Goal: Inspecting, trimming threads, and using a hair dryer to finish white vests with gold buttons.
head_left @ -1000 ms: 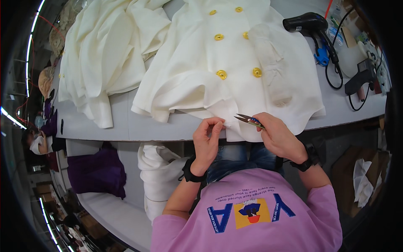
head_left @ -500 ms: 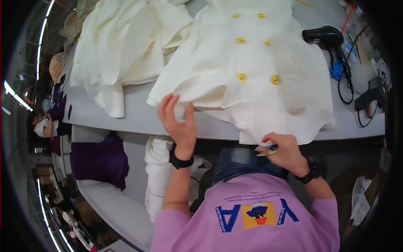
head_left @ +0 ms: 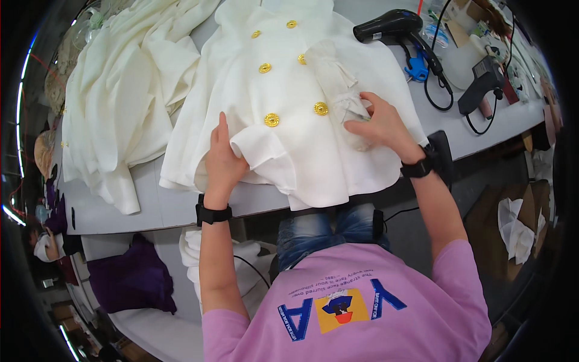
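Observation:
A white coat (head_left: 229,84) with rows of gold buttons lies spread on the grey table, one lower front corner (head_left: 262,154) folded up. Beside that fold, my left hand (head_left: 226,161) rests against the coat with its fingers stretched out. My right hand (head_left: 383,123) has its thumb and fingers closed around a crumpled off-white cloth bundle (head_left: 341,84), which lies over the coat's right front. Part of the bundle is hidden by the fingers.
Another white garment (head_left: 126,96) lies at the left. A black hair dryer (head_left: 389,25) and a dark corded handheld tool (head_left: 482,84) are at the right, with loose cords. Purple cloth (head_left: 132,274) lies below the table's edge (head_left: 145,230).
My right hand has moved up from the coat's hem onto the cloth bundle. The pencil-like items it held no longer show. The coat's lower corner is now folded up by my left hand.

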`<state>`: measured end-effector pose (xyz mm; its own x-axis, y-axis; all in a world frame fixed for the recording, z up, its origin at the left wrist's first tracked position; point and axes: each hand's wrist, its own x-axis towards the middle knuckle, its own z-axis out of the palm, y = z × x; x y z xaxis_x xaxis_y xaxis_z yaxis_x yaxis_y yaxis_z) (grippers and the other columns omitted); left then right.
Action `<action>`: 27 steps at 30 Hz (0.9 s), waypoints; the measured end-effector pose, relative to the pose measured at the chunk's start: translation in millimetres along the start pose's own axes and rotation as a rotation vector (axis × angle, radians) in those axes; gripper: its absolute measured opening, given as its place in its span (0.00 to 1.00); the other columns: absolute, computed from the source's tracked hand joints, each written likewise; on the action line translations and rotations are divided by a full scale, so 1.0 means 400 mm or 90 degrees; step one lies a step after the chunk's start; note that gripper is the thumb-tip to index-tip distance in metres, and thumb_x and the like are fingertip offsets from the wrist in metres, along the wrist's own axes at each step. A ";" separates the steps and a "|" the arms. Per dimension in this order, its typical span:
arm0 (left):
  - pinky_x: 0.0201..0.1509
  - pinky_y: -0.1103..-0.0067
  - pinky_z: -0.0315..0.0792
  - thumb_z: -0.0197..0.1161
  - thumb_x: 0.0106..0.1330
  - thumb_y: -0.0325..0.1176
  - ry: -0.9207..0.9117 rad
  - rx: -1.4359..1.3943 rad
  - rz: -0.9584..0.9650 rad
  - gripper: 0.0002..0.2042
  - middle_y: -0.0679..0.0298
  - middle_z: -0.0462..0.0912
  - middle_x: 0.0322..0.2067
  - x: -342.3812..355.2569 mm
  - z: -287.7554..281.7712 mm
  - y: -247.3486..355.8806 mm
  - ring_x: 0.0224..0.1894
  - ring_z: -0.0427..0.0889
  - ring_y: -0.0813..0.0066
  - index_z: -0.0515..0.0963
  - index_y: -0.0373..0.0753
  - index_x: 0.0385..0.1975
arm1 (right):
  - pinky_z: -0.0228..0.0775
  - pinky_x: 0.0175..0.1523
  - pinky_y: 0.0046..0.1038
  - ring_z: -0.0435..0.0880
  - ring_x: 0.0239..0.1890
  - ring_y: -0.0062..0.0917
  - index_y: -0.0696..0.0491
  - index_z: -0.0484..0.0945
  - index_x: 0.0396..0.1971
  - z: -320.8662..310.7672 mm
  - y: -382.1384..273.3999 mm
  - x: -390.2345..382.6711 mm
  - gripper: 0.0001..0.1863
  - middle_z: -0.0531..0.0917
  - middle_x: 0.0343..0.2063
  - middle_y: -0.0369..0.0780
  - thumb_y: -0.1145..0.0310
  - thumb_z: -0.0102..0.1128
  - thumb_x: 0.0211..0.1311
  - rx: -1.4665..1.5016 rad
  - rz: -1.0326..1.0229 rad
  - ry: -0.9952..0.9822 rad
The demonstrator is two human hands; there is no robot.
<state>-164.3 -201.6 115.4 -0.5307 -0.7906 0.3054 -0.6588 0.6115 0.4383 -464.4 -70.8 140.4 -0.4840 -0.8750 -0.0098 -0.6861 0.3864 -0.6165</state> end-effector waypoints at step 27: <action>0.65 0.50 0.44 0.61 0.43 0.18 -0.164 0.233 0.249 0.29 0.59 0.54 0.67 -0.126 -0.090 0.171 0.70 0.50 0.56 0.73 0.48 0.50 | 0.73 0.39 0.28 0.82 0.40 0.33 0.50 0.79 0.34 -0.066 0.116 -0.249 0.16 0.78 0.52 0.36 0.75 0.67 0.40 -0.113 -0.332 -0.123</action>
<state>-163.3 -120.9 160.5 -0.8531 -0.4995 0.1506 -0.5052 0.8630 0.0003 -462.3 41.9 133.7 0.0389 -0.9936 0.1062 -0.8958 -0.0817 -0.4368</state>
